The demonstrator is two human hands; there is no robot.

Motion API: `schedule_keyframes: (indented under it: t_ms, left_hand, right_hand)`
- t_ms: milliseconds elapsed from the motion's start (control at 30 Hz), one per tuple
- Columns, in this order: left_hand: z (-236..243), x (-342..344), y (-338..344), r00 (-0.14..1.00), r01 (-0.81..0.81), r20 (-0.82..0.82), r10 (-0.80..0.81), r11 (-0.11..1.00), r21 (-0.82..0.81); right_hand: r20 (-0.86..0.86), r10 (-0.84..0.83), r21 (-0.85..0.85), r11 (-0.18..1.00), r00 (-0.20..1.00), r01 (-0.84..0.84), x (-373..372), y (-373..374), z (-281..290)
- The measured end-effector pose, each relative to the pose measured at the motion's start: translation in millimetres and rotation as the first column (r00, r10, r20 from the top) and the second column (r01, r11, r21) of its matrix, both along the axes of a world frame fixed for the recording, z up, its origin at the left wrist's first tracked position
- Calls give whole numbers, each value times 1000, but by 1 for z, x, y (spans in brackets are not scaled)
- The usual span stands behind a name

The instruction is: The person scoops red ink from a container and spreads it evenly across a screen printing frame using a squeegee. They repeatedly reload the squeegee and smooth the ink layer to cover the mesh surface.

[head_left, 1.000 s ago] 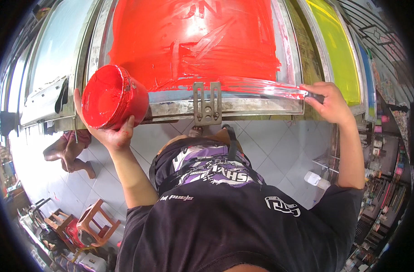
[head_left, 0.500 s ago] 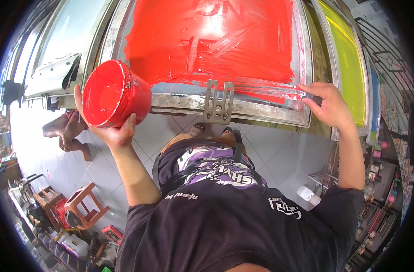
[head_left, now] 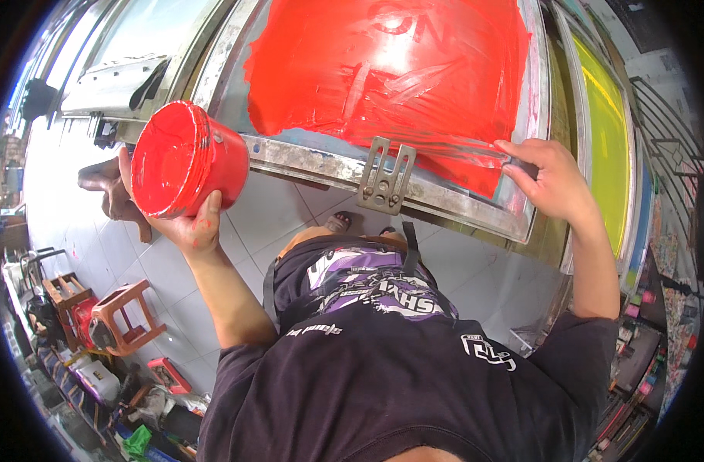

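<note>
My left hand [head_left: 190, 223] holds a red tub [head_left: 230, 165] of red ink from below and the side, its mouth tilted toward me. A silkscreen frame [head_left: 321, 163] lies beyond me, its mesh covered with thick red ink [head_left: 398, 69]. Over the screen's near right part, my right hand [head_left: 551, 179] is closed in a pinch. Between its fingers is the end of a thin, flat, streaky strip [head_left: 464, 148] that runs left along the ink's near edge. Red smears the strip, and its exact kind is unclear. A slotted metal bracket [head_left: 384, 175] sits on the near rail.
A yellow-coated screen [head_left: 601, 115] stands at the right, a pale screen [head_left: 148, 35] at the left. Another person's bare leg [head_left: 109, 189] shows beyond the tub. Brown plastic stools [head_left: 129, 317] and clutter fill the lower left. Shelves of small goods line the right.
The view has turned slightly, so the screen sits more to the right and tilted. The tub remains in my left hand; my right hand keeps its pinch near the screen's right edge.
</note>
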State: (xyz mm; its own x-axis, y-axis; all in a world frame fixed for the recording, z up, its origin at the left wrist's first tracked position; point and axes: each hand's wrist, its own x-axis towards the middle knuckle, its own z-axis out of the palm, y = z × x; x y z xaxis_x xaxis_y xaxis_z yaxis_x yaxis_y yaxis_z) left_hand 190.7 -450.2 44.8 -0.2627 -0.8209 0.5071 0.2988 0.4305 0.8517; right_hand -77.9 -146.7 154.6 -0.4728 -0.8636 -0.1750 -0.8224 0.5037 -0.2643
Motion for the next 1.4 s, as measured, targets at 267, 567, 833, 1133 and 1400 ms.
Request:
schedule_keyframes:
  t_ms: [267, 567, 833, 1133, 1400]
  left_hand:
    - [4, 9, 10, 999, -48, -18, 48, 999, -11]
    - [4, 13, 19, 988, -151, -41, 151, 989, -7]
    - [3, 17, 12, 978, -207, -43, 206, 978, -38]
    - [9, 6, -7, 989, -138, -62, 136, 990, -22]
    - [31, -61, -7, 979, 198, -41, -198, 980, -8]
  right_hand:
    - [85, 38, -18, 999, 996, -36, -16, -21, -3]
    - [155, 86, 28, 995, 984, -91, -25, -49, -2]
    - [156, 227, -83, 973, 961, -216, -27, -74, -18]
    - [447, 18, -133, 990, 895, 47, -25, -85, -30]
    - [366, 0, -469, 864, 930, 184, -24, -27, 7]
